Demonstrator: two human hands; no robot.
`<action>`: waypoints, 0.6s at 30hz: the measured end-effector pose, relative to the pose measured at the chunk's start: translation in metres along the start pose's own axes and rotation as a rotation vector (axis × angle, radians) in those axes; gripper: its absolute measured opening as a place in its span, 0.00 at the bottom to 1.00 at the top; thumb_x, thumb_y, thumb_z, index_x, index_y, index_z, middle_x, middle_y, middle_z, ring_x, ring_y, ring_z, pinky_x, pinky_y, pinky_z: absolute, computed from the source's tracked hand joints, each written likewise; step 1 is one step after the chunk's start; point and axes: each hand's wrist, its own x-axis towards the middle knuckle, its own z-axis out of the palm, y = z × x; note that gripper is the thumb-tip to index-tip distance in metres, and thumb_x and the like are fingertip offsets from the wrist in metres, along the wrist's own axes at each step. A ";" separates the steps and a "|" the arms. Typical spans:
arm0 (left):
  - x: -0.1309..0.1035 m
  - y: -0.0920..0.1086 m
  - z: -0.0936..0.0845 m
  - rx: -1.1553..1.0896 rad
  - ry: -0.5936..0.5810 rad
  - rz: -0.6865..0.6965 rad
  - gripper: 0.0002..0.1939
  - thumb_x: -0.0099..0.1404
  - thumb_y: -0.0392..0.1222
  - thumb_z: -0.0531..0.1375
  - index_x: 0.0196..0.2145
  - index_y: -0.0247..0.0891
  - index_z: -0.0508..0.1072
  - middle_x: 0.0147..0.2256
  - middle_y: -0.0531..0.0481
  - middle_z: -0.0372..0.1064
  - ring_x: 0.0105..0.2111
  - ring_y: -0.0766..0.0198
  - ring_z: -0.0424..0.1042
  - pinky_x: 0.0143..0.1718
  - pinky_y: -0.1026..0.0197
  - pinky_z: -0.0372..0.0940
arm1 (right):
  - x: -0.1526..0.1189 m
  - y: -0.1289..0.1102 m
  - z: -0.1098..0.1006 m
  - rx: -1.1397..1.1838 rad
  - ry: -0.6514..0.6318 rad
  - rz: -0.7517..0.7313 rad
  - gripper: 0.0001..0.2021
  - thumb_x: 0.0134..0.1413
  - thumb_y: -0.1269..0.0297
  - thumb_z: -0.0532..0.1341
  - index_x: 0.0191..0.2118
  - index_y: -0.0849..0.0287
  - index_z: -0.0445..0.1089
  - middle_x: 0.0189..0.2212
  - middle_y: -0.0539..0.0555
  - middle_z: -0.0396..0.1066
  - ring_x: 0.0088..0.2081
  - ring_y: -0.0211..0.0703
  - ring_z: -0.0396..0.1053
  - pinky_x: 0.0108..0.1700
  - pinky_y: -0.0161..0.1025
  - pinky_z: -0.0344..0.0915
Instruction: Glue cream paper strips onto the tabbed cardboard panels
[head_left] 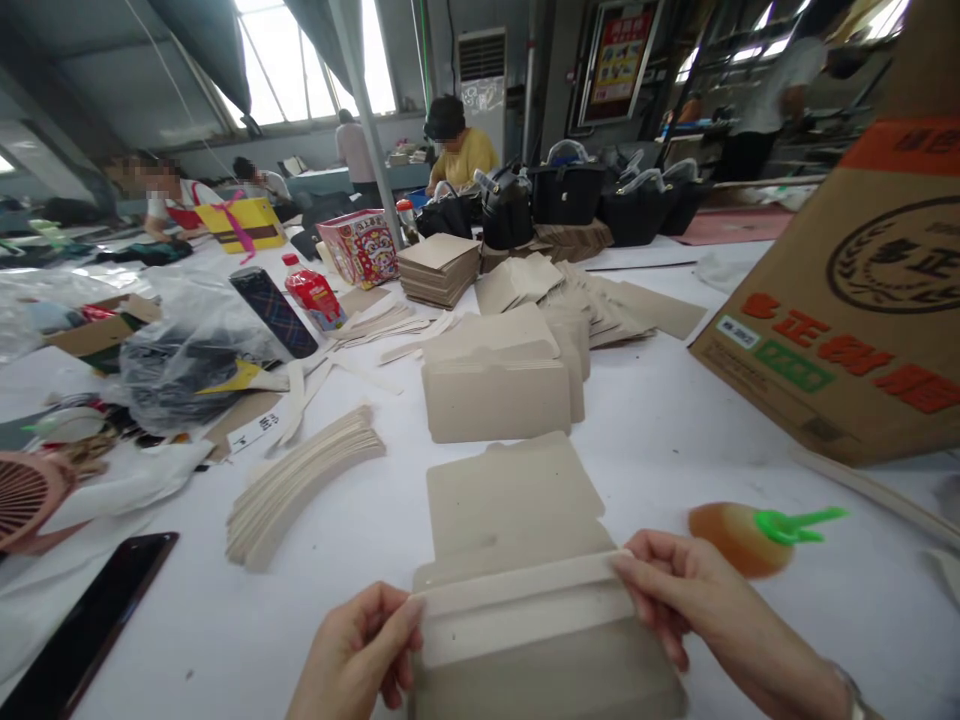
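Note:
My left hand (pixel 373 645) pinches the left end of a pale strip (pixel 525 590), and my right hand (pixel 675 590) pinches its right end. Stretched between them, the strip lies across the upper part of a grey-beige board (pixel 555 675) at the front edge of the view. Just beyond it, another board (pixel 510 490) rests flat on the white table. Farther back is a stack of similar boards (pixel 499 400). A fanned pile of curved strips (pixel 300 485) sits to the left of my hands.
An orange-brown bottle with a green nozzle (pixel 742 538) lies right of my right hand. A large carton (pixel 847 300) stands at the right. A phone (pixel 94 625) and a pink fan (pixel 34 500) are at the left. Black bags (pixel 566 190) and several people are behind.

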 end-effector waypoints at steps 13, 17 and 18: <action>0.020 -0.008 0.006 -0.053 0.167 0.015 0.27 0.46 0.65 0.63 0.19 0.37 0.64 0.13 0.60 0.57 0.11 0.74 0.54 0.11 0.71 0.48 | 0.023 0.006 -0.003 -0.149 0.169 0.041 0.21 0.41 0.42 0.61 0.21 0.58 0.62 0.14 0.47 0.64 0.10 0.30 0.56 0.12 0.28 0.51; 0.021 -0.009 0.007 -0.051 0.174 0.001 0.27 0.45 0.66 0.63 0.19 0.37 0.64 0.13 0.59 0.58 0.11 0.74 0.54 0.11 0.70 0.48 | 0.028 0.011 -0.003 -0.157 0.193 0.054 0.21 0.39 0.43 0.61 0.20 0.58 0.61 0.13 0.46 0.63 0.10 0.30 0.57 0.11 0.28 0.51; 0.021 -0.009 0.008 -0.046 0.175 -0.004 0.28 0.44 0.67 0.63 0.19 0.37 0.64 0.13 0.59 0.58 0.11 0.74 0.54 0.11 0.70 0.48 | 0.029 0.012 -0.003 -0.156 0.199 0.054 0.21 0.39 0.44 0.61 0.20 0.58 0.60 0.12 0.46 0.63 0.10 0.30 0.57 0.11 0.27 0.50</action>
